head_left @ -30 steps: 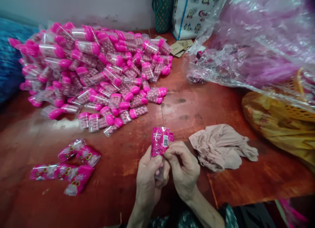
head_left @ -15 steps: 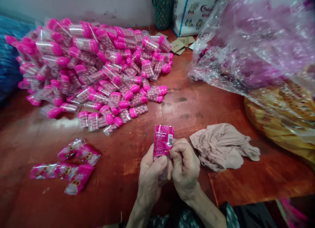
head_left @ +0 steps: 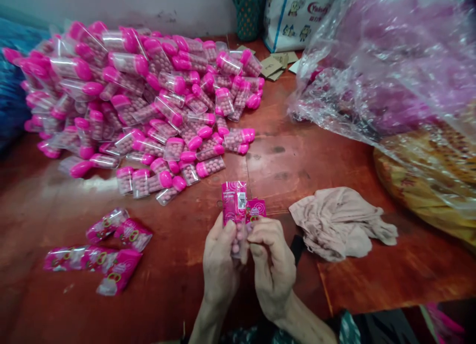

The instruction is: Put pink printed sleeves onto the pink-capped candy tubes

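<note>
In my left hand [head_left: 221, 262] is a small clear container of pink beads [head_left: 236, 244], held upright with the thumb across its front. A pink printed plastic wrapper [head_left: 234, 198] with a barcode covers its upper part. My right hand [head_left: 273, 264] is closed close beside it, thumb and forefinger pinched together. A second pink printed piece [head_left: 256, 208] shows just behind those fingertips and seems to be in their grip; its lower part is hidden. To the left on the table lie several wrapped packs [head_left: 111, 257] with pink printed sleeves.
A large heap of pink-capped bead containers [head_left: 148, 101] fills the back left. Right of my hands lies a crumpled beige cloth [head_left: 342, 222]. A clear plastic bag with pink contents [head_left: 390, 61] sits on a yellow item [head_left: 420, 180]. Cardboard pieces [head_left: 275, 66] lie near a white bag [head_left: 293, 19].
Both hands have shifted slightly left. The container has turned so its beads show below the wrapper, and a second pink printed piece has come into sight by my right fingertips.
</note>
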`<state>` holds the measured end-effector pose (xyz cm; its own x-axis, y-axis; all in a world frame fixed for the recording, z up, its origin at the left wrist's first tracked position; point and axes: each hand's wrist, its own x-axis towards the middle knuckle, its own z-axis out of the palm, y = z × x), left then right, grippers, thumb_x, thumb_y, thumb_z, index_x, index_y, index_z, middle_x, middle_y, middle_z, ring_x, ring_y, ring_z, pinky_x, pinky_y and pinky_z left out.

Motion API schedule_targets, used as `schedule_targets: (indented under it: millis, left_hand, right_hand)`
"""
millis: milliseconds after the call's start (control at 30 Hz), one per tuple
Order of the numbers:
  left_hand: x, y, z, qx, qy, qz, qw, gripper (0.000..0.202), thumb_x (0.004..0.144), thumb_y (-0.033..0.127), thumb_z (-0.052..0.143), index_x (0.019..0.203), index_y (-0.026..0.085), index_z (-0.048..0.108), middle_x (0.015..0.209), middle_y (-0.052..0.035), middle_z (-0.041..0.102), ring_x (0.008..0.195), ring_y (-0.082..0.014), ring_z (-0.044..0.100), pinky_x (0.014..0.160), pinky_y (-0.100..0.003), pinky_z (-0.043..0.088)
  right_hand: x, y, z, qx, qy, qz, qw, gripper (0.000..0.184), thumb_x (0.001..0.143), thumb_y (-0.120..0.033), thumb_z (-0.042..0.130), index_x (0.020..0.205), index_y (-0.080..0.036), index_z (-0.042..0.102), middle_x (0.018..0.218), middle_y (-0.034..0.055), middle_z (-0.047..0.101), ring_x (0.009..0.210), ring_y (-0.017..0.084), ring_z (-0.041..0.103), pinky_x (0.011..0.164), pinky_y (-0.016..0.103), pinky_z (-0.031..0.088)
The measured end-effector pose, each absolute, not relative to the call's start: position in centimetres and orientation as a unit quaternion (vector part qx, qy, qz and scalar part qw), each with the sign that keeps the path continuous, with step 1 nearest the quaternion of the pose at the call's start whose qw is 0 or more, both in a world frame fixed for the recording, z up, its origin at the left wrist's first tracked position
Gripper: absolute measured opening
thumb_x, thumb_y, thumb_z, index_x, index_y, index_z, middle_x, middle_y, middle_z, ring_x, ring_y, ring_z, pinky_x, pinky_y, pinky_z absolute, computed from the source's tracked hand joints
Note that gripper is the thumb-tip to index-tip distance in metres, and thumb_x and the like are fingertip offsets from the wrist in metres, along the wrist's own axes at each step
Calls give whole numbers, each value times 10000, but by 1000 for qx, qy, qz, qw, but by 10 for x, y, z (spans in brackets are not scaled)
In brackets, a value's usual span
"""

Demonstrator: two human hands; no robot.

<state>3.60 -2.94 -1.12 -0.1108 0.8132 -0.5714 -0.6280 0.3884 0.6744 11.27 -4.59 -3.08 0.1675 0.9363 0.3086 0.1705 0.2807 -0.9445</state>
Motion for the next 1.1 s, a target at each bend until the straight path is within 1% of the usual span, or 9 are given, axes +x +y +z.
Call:
schedule_targets:
  millis: [67,133,200,333,500,667,767,967,1100]
  left_hand:
    - [34,-28,-9,87,511,549,655,186,747,321,620,716,154,544,545,59,442,392,-25,359,362,-127,295]
    - [33,-28,-7,89,506,552,657,176,750,326,614,764,156,567,568,43,502,403,-40,417,386,-145,345]
    - [33,-28,-5,85,487,555,669,167,750,318,614,813,165,589,618,23,563,446,-64,486,441,-173,407]
    - [33,-28,-8,88,469,553,683,169,739,252,632,885,167,622,780,-19,645,671,-126,600,632,-228,484]
    - [31,-23,-12,136,467,585,649,177,738,265,646,876,154,645,1035,-78,640,946,-188,585,840,-282,453]
    - [27,-20,-10,124,436,566,688,147,788,269,579,872,167,643,1028,-87,632,827,-171,601,749,-285,478]
    - [33,-22,-2,136,426,553,703,155,805,270,543,858,163,642,978,-88,631,871,-199,588,714,-278,473]
    - [50,-27,7,150,453,561,676,235,828,326,492,774,152,641,947,-107,637,964,-243,559,782,-313,455]
    - [42,-26,-5,140,453,546,691,182,816,283,535,915,170,638,984,-92,651,944,-219,584,794,-311,460]
  right_hand:
    - [114,-47,-28,-502,-569,348,551,189,872,-324,455,954,-181,547,880,70,569,877,219,536,788,418,445]
    - [115,-46,-27,-496,-596,355,522,373,815,-401,534,1089,-149,518,1023,116,533,981,256,504,806,434,450]
    - [116,-45,-26,-505,-614,336,505,410,800,-325,573,1156,-138,491,1090,128,498,1033,260,476,836,433,440]
    - [119,-41,-26,-552,-613,278,491,263,830,-103,494,1084,-160,533,1074,106,521,1028,229,472,865,417,411]
    - [113,-46,-23,-540,-619,256,509,237,838,-57,437,1046,-151,500,913,91,576,872,209,535,749,367,459]
    - [105,-53,-18,-561,-594,340,467,220,890,-156,379,1081,-176,487,897,76,598,817,193,588,698,318,493]
    - [104,-52,-16,-572,-578,367,451,225,900,-187,362,1082,-174,493,890,76,617,789,184,617,673,293,512]
    - [100,-48,-17,-597,-603,235,474,257,889,-172,404,1130,-122,478,953,132,642,861,214,639,696,298,533]
    - [108,-39,-21,-571,-662,168,455,274,880,-138,430,1151,-109,468,877,138,648,799,227,629,653,336,534]
